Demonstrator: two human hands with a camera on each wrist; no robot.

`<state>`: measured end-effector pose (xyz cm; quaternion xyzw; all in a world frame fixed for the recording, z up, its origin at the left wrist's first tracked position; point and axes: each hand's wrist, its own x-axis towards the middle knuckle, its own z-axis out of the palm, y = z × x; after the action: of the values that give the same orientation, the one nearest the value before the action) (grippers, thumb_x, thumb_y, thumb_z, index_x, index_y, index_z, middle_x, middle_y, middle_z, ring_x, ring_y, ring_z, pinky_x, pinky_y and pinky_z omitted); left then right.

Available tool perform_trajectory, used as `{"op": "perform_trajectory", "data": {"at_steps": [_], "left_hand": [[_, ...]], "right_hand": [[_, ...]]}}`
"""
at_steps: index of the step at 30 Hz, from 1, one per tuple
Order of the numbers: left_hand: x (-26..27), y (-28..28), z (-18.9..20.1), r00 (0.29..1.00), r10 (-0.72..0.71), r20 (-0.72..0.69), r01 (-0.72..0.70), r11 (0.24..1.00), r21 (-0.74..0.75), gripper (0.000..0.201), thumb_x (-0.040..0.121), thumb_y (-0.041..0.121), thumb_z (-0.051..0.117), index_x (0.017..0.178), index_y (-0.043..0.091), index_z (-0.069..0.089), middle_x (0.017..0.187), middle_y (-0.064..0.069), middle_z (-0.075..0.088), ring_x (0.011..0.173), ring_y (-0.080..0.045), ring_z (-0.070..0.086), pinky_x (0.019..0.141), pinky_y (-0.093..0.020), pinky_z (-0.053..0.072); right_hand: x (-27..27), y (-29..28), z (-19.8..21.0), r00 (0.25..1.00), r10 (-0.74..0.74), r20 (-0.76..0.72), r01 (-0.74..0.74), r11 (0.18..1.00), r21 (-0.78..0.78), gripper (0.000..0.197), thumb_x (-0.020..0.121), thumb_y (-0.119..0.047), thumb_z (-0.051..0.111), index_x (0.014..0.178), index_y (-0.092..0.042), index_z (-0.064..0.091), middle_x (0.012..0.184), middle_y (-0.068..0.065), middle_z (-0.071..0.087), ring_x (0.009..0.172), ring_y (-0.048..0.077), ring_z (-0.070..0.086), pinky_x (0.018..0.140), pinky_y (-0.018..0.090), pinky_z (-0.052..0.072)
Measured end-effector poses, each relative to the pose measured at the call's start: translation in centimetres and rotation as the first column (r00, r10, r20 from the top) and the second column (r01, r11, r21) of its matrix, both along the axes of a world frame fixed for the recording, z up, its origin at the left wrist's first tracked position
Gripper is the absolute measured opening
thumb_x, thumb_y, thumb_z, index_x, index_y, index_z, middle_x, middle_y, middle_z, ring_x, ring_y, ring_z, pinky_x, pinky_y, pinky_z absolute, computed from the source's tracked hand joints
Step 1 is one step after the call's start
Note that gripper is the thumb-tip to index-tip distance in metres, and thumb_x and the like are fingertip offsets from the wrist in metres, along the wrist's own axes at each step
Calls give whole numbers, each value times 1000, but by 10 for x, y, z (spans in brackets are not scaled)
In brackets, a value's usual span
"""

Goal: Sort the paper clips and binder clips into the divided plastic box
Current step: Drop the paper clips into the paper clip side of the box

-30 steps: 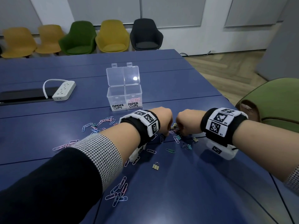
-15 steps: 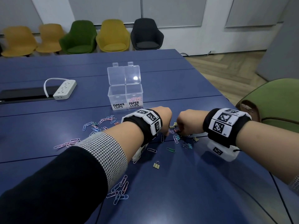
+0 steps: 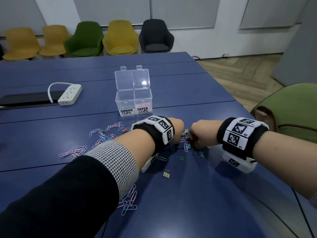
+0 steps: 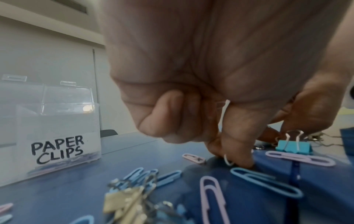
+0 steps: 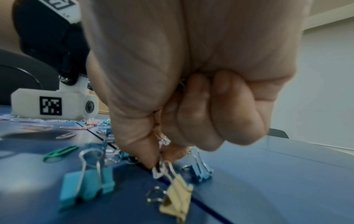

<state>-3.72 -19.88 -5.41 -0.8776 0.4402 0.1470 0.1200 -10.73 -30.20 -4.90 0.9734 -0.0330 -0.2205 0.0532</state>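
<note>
The clear divided box (image 3: 125,100) stands open mid-table, labelled BINDER CLIPS on the left and PAPER CLIPS on the right. Pink paper clips (image 3: 144,105) lie in the right compartment. My left hand (image 3: 177,129) hovers over the mixed pile (image 3: 187,136), fingers curled. In the left wrist view my left hand (image 4: 233,157) pinches a white paper clip (image 4: 224,121) at the table top. My right hand (image 3: 199,134) is curled too. In the right wrist view my right hand (image 5: 159,160) pinches the wire handle of a yellow binder clip (image 5: 176,195). Something orange (image 5: 162,136) shows inside its fingers.
Loose paper clips (image 3: 103,136) are scattered left of my left arm, and more paper clips (image 3: 128,201) lie under the sleeve. A lone yellow binder clip (image 3: 166,174) lies nearer me. A power strip (image 3: 69,95) sits far left. A green chair (image 3: 291,109) stands past the table's right edge.
Both hands have stayed low over the pile between them and shifted only slightly. The box and scattered clips have not moved.
</note>
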Motion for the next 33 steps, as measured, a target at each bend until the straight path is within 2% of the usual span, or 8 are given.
{"op": "perform_trajectory", "data": {"at_steps": [9,10,12,15,22,27,30,33], "left_hand": [[-7,23,10,984,89,-153,-115,979,-170,25,93,22,49,84,3,62,79,-9,56,75,-28,50,65,-28,42],[-4,31,11,929,127,-348,-233,931,-281,26,94,24,49,83,3,61,76,-10,52,68,-26,48,60,-26,41],[-2,49,17,520,32,-853,-640,676,-365,27,97,20,49,70,12,49,65,-5,38,52,-17,35,45,-20,30],[2,76,26,-73,-316,-946,-917,394,-61,16,88,7,47,73,13,45,68,-3,42,48,-9,35,40,-16,27],[-6,99,18,-185,-521,-833,-971,226,74,12,60,6,34,68,13,38,70,-5,46,50,-11,35,37,-15,23],[-4,89,12,-135,-330,-934,-967,251,51,32,86,26,51,60,19,34,54,3,38,39,-7,28,37,-16,11],[-6,82,9,43,-113,-993,-929,361,-81,47,94,40,51,57,22,29,45,7,24,33,-5,18,35,-13,9],[-8,88,13,505,74,-860,-695,626,-354,32,85,31,68,66,19,46,46,6,32,34,-8,21,37,-12,16]], "right_hand": [[-7,-18,3,986,-146,83,107,929,355,11,82,-18,59,73,-11,59,66,6,54,59,23,46,48,24,34],[-10,-24,6,964,-258,58,181,802,569,10,83,-16,59,75,-11,58,62,6,49,52,21,42,45,22,32],[-20,-35,11,886,-448,-120,257,259,931,9,83,-9,59,75,-11,54,58,3,38,42,12,30,41,19,22],[-36,-39,12,815,-439,-379,210,-386,898,17,79,-12,54,63,-16,47,56,-4,33,43,7,29,40,19,20],[-50,-15,-4,750,-378,-542,151,-701,697,20,50,-9,58,63,-11,43,66,7,49,49,15,50,35,16,32],[-43,6,-2,695,-499,-518,316,-436,843,26,85,-9,44,62,-19,36,49,-5,34,32,5,23,38,13,9],[-46,19,2,815,-525,-244,401,208,892,16,94,-11,48,79,-14,54,52,-4,36,33,6,25,36,13,17],[-49,22,10,931,-363,-32,306,732,609,20,91,-13,49,101,-10,65,57,-2,48,26,3,36,31,14,29]]}}
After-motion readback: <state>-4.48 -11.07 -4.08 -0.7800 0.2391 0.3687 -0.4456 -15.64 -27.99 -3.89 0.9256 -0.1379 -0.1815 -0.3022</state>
